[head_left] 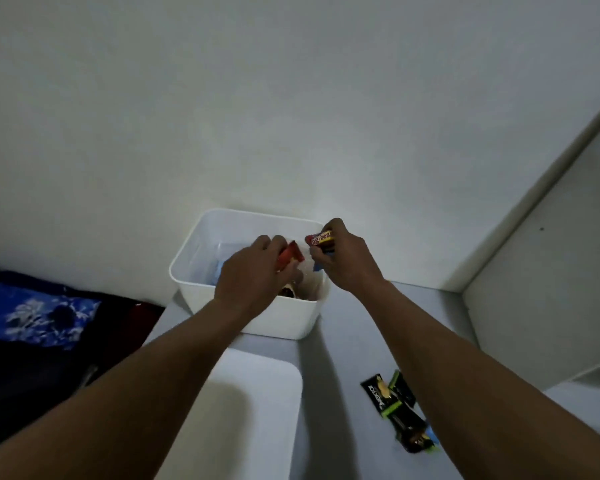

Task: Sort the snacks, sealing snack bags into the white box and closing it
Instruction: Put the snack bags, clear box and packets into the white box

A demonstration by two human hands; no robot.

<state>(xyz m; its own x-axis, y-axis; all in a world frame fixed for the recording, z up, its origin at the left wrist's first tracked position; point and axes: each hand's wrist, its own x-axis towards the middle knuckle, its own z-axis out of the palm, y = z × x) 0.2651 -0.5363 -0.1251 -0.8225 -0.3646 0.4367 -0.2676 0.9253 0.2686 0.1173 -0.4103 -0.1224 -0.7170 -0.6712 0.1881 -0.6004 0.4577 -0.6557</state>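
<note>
The white box (201, 237) stands open on the grey table against the wall. Both my hands reach over it. My left hand (253, 275) grips a red snack bag (289, 257) above the box's inside. My right hand (343, 258) holds a red-and-yellow snack bar (321, 238) over the box's right rim, with a bit of blue wrapper (317, 268) showing under its fingers. A blue packet and a dark packet lie inside the box, mostly hidden by my hands. The white lid (257, 403) lies flat in front of the box, under my left forearm.
Black-and-green snack packets (388, 393) and another dark packet (414, 436) lie on the grey table (343, 358) at the right front. A white shelf panel (541, 271) rises at the right. Dark blue patterned fabric (35, 317) lies left of the table.
</note>
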